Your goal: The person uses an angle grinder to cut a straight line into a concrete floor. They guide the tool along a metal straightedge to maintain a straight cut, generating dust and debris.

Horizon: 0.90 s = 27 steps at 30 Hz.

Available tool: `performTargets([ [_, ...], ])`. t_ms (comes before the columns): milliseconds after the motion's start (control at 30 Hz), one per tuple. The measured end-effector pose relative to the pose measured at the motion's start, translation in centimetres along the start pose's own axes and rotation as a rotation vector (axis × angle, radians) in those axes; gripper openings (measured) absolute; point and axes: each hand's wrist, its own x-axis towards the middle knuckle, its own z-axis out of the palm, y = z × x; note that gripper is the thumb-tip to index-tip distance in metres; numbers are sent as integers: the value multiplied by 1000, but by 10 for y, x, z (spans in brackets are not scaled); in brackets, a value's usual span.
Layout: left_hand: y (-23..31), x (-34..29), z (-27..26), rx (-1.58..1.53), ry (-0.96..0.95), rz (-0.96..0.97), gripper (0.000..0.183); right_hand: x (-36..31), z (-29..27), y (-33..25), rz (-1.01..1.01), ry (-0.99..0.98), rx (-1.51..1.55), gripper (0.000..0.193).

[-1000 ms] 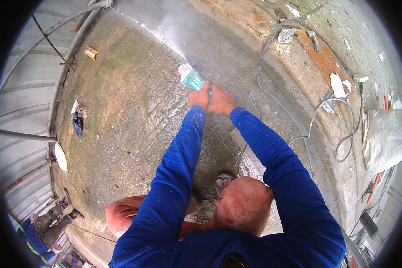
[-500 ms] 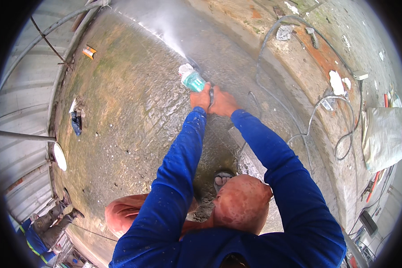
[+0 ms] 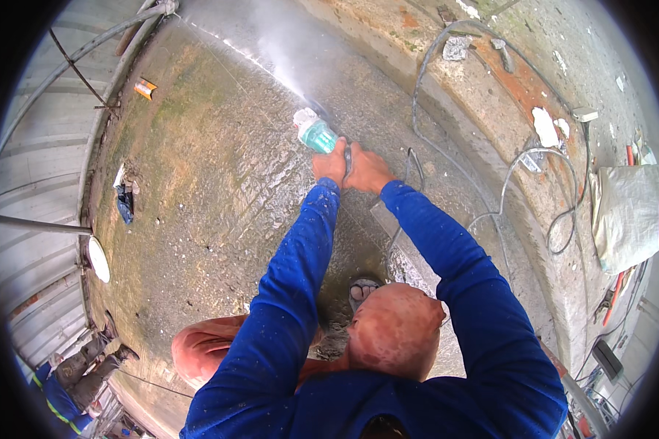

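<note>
On the left, a small orange scrap (image 3: pixel 145 89) lies on the wet, stained floor (image 3: pixel 212 168). Further right, a pale, misty spray (image 3: pixel 278 66) spreads ahead of a teal power tool (image 3: pixel 317 134), held near the centre with its whitish head pointing away from the person. The left hand (image 3: pixel 329 162) is closed around the tool's rear body, fingers curled. Just beside it, the right hand (image 3: pixel 368 170) grips the dark rear end, its fingertips hidden. Well apart, far right, is a white sack (image 3: pixel 628 219).
</note>
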Motion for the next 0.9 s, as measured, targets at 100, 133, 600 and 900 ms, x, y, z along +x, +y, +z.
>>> performTargets([
  [100, -2, 3, 2, 2, -15, -7, 65, -1, -1, -1, 16, 7, -6, 77],
  [133, -3, 4, 2, 0, -9, -4, 65, -1, -2, -1, 22, 3, -5, 76],
  [600, 1, 1, 7, 19, -2, -4, 67, -5, -5, 0, 19, 19, -30, 83],
  [900, 0, -26, 6, 45, -7, -16, 67, -19, 0, 16, -14, 20, -1, 79],
])
